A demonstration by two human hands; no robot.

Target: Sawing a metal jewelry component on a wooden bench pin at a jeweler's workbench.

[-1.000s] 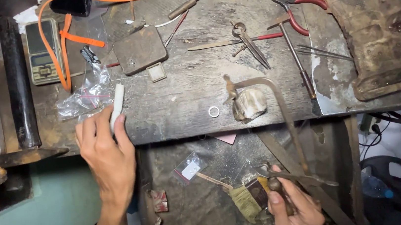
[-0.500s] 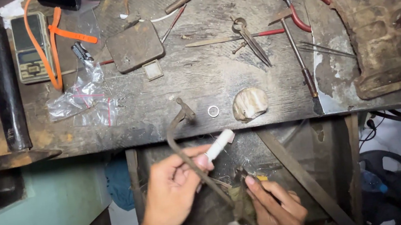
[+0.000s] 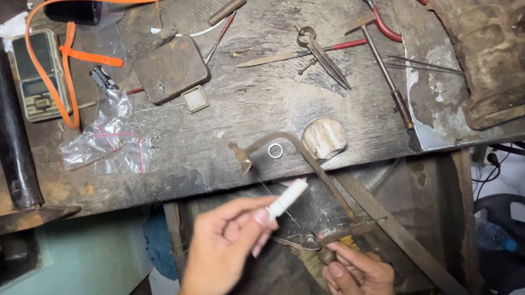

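At a worn wooden workbench (image 3: 260, 122), a person's left hand (image 3: 221, 252) pinches a small white stick (image 3: 286, 200) between thumb & fingers, its tip against the thin blade of a jeweller's saw (image 3: 306, 162). Right hand (image 3: 358, 280), closed round the saw's handle low in the frame, holds the tool w/ its frame tilted up toward the bench edge, just in front of an open drawer. On the bench, near the saw's top: a small metal ring (image 3: 275, 151) & a pale rounded block (image 3: 324, 138). Further back lie red-handled pliers (image 3: 384, 8), dividers (image 3: 321, 53), a pocket scale (image 3: 37, 73) & plastic bags (image 3: 105, 138).
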